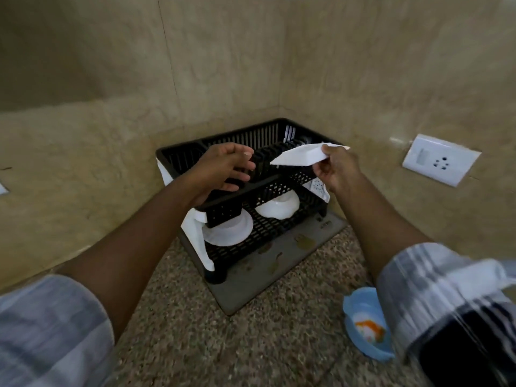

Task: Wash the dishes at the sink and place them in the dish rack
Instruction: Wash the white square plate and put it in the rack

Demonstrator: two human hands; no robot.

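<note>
Slotting next: I judge the white dish (pixel 303 155) should go edge-down between the upright dividers of the dish rack (pixel 251 152), steadied from both sides.
Left hand (pixel 226 170): released, fingers spread above the rack's top tier, gripping nothing; I'd bring it to the dish's free end.
Rack: black, two-tier, on the worktop (pixel 195 317) in the corner; white plate (pixel 229 230) and white bowl (pixel 279 206) on its lower tier.
Dish: flat, angular, held above the top tier.
Right hand (pixel 333 170): pinching the dish's right end.
</note>
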